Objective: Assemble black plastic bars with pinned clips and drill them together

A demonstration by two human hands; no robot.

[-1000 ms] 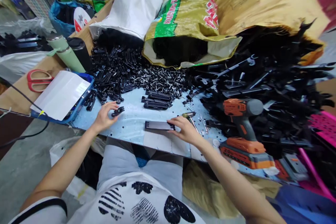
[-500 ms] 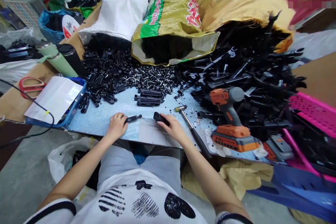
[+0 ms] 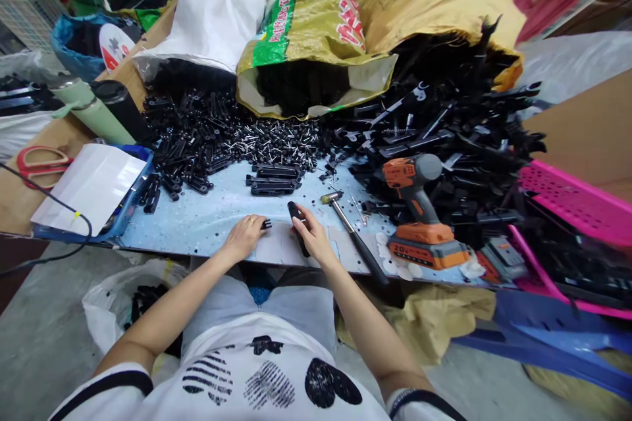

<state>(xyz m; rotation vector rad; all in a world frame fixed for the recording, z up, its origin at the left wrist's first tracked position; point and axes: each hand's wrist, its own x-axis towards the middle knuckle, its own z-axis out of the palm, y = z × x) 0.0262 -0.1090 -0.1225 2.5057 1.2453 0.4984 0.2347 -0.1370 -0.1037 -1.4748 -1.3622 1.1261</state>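
Observation:
My left hand (image 3: 245,237) rests low over the front of the bench, its fingers closed on a small black part (image 3: 266,224) whose end pokes out to the right. My right hand (image 3: 311,234) grips a longer black bar-shaped part (image 3: 299,230), tilted with its top end pointing away from me. The two parts are apart. Beyond the hands lies a short stack of similar black bar-shaped parts (image 3: 274,179). To the right of my right hand are a hammer (image 3: 356,237) and an orange cordless drill (image 3: 417,210) standing on its battery.
Behind the stack spread heaps of small black parts (image 3: 192,138) and silver-shanked pins (image 3: 276,141). Sacks (image 3: 316,20) lie open at the back. At left are a blue tray (image 3: 141,177) and scissors (image 3: 42,164); at right, a pink basket (image 3: 577,200).
My left hand has moved right and turned, so less of its part shows. The right hand's part has swung from nearly sideways to more upright in view. The camera view has shifted slightly.

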